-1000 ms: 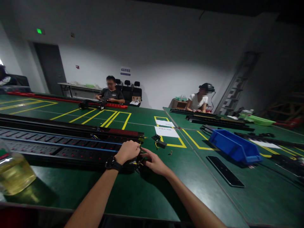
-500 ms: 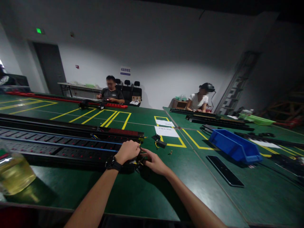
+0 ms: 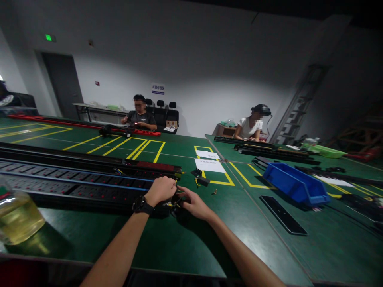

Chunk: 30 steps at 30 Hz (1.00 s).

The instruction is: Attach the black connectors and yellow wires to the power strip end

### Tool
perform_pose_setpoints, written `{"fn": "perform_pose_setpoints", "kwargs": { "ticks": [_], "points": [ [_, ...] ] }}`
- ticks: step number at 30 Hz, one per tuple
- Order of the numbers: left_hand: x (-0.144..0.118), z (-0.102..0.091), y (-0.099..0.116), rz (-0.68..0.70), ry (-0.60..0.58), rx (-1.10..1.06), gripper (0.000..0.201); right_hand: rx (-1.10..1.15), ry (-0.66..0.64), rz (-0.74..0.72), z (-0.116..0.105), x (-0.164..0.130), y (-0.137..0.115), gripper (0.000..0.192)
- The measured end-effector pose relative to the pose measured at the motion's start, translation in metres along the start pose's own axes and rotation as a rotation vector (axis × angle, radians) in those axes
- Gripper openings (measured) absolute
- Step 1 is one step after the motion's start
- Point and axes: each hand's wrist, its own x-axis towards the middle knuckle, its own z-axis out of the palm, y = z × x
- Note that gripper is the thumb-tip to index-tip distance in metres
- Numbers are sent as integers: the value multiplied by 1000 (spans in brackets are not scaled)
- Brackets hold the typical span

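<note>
Black plastic and metal make up the long power strip (image 3: 92, 193) under the person's hands; it lies on the green table (image 3: 239, 239), its right end between and beneath the fingers, a second black strip (image 3: 158, 167) just behind it. Against the pictures from the last second, hardly anything has changed: both hands hold the same place and nearly the same pose, so the work appears to be a small, steady job at that end, with no visible gain. The left hand (image 3: 162, 190), a black watch (image 3: 140, 205) at its wrist, bends over the strip's end, fingers curled down and bunched, their tips out of sight; whether they pinch anything cannot be told. The right hand (image 3: 196, 204) comes in from the other side, index finger stretched toward the left fingertips, thumb a little apart below it, close by the short dark wires (image 3: 174, 212) with yellow bits; a grip on them cannot be made out. Beyond, a small black block (image 3: 204, 181) and a brass-coloured piece (image 3: 214, 191) lie loose near the paper sheet (image 3: 210, 166), apart from both hands.
</note>
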Motion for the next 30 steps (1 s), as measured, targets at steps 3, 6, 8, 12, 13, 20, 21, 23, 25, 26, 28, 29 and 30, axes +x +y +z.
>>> {"fn": "perform_pose_setpoints", "kwargs": {
  "ticks": [3,6,8,12,13,20,21,23,25,26,28,29,30],
  "points": [
    [-1,-1,0,3,-2,-6,34,1,2,-1,0,0,-1,73],
    [-1,-2,0,9,3,-11,34,1,3,2,0,0,-3,74],
    [-1,-2,0,9,2,-14,34,-6,0,3,0,0,-3,74],
    [-1,-2,1,0,3,-7,33,-2,-1,-2,0,0,-4,72],
    [-1,-2,1,-4,2,-4,33,2,-3,-2,0,0,-4,72],
    [-2,-1,1,3,1,-10,35,-11,0,-2,0,-1,-5,71],
    [-1,-1,1,5,2,-9,36,-15,0,0,0,-1,-5,71],
    [-1,-1,1,8,4,-4,36,-19,0,3,0,-1,-5,71],
    [-1,-1,0,11,8,-1,35,-19,3,2,0,-1,-4,71],
    [-1,-1,0,12,8,-2,35,-17,5,-1,0,-1,-4,71],
    [-2,-1,1,10,8,-7,35,-14,8,-7,0,-1,-4,70],
    [-2,-2,1,7,6,-10,34,-15,9,-9,0,-1,-4,70],
    [-2,-2,1,4,3,-13,34,-16,9,-9,0,-1,-5,70]
  ]
}}
